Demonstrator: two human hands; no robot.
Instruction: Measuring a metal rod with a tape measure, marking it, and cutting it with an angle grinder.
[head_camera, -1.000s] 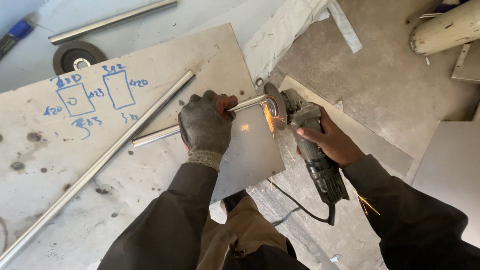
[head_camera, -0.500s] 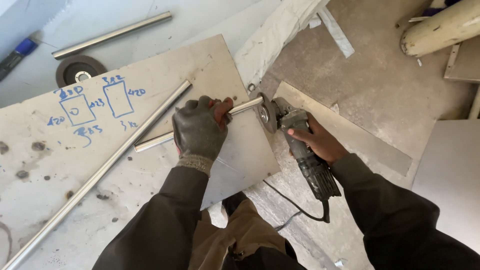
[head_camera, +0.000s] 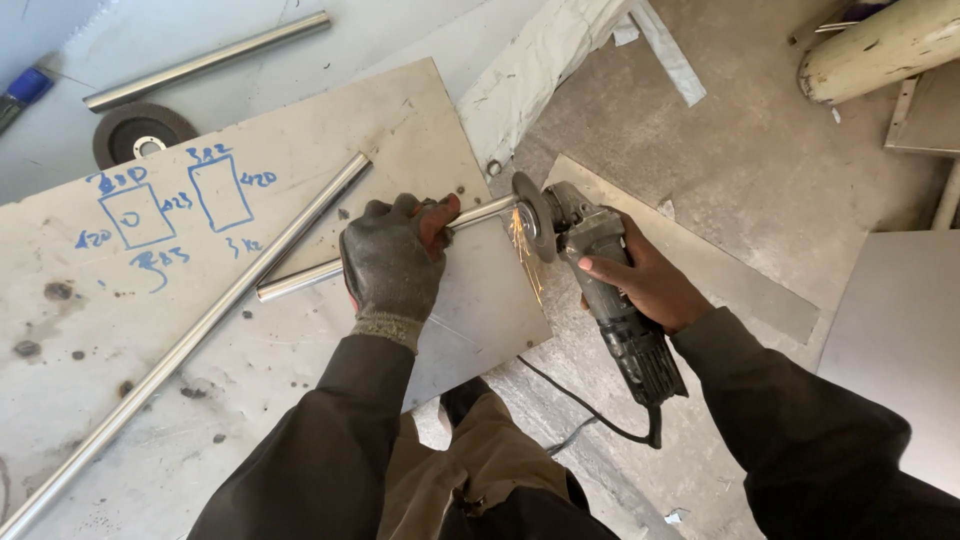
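Angle grinder (head_camera: 610, 290) is biting into a steel tube (head_camera: 380, 250), sparks flying.
Right hand (head_camera: 640, 285) is gripping the grinder body; gloved left hand (head_camera: 392, 258) is clamping the tube onto the board (head_camera: 200, 380).

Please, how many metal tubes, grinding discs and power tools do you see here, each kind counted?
Metal tubes: 3, a long tube, a short tube under the left hand, a far tube.
Grinding discs: 2, spare disc, mounted disc.
Power tools: 1, grinder in right hand.
Total: 6.

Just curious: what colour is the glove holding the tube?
Dark grey glove with a lighter cuff, head view.
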